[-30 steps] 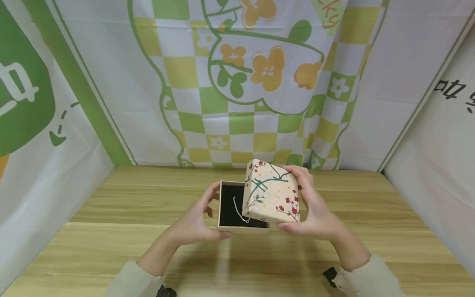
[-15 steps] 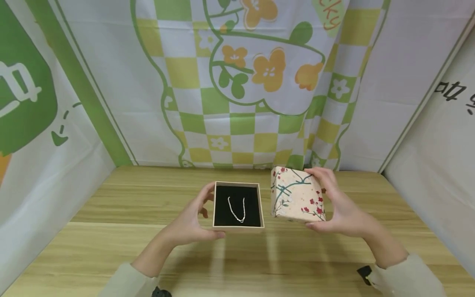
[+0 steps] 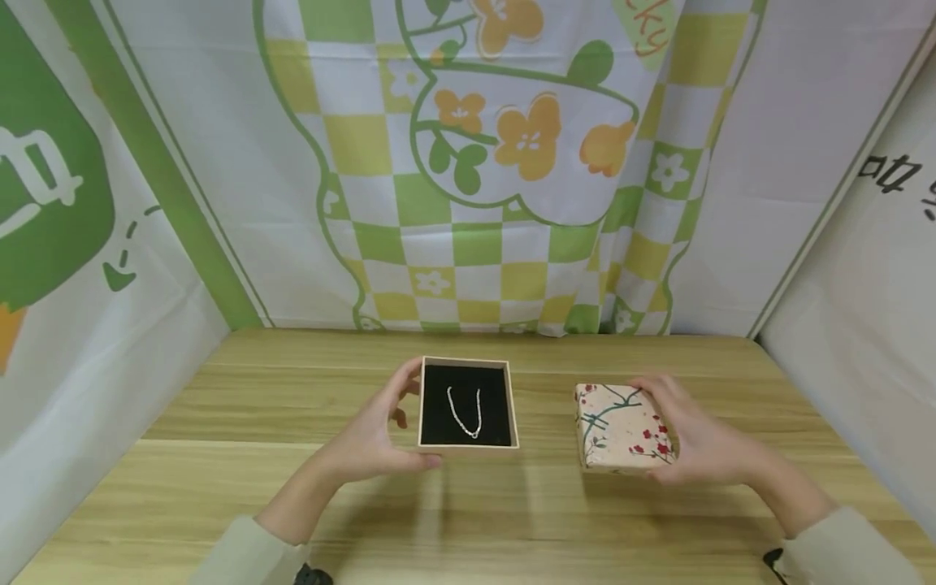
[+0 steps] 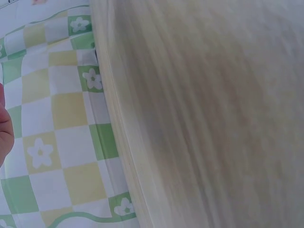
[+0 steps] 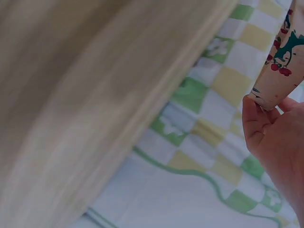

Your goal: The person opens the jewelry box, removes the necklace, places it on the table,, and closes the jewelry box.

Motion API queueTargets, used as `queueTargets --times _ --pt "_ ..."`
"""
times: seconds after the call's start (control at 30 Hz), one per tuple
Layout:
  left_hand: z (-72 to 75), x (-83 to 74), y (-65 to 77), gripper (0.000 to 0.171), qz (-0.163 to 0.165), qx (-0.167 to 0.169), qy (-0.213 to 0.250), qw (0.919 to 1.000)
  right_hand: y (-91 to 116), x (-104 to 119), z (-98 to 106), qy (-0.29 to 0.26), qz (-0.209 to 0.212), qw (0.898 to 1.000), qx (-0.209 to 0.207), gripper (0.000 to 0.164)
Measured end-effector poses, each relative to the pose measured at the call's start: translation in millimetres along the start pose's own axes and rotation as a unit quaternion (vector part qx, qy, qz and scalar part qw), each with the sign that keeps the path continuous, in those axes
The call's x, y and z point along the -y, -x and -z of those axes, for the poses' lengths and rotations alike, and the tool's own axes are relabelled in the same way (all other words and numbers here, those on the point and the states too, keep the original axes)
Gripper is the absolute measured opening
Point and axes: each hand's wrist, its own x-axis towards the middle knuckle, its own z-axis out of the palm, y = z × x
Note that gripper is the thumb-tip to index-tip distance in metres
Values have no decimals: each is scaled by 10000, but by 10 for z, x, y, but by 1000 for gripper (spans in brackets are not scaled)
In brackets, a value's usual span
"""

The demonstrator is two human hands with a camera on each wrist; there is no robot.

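In the head view my left hand [image 3: 373, 439] grips the left side of a square box base [image 3: 513, 406], its thumb along the near edge. Black padding lines the base, and a silver chain necklace [image 3: 475, 422] lies on it in a U shape. To the right, my right hand [image 3: 702, 439] holds the box lid [image 3: 621, 431], cream with red blossoms and dark green branches, by its right side. The right wrist view shows a corner of the lid [image 5: 285, 71] pinched in the fingers. Only a bit of the left hand [image 4: 4, 128] shows in the left wrist view.
A wooden table [image 3: 483, 528] lies under both hands. Behind it hangs a checkered green and yellow curtain [image 3: 468, 244], with white printed cloth walls [image 3: 863, 325] on either side.
The lid has come away from over the base, moving right and then lower with my right hand. The whole necklace is now uncovered. The base shifted slightly left, then stayed about still.
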Motion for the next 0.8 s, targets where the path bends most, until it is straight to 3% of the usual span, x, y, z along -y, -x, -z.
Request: queueTargets --times 0.27,0.8 --pt "-12 7 3 108 58 100 -107 9999 155 -192 -119 217 -296 9986 378 107" --pt "-22 30 29 110 62 179 -242 9995 324 -270 -168 223 -609 9953 719 107"
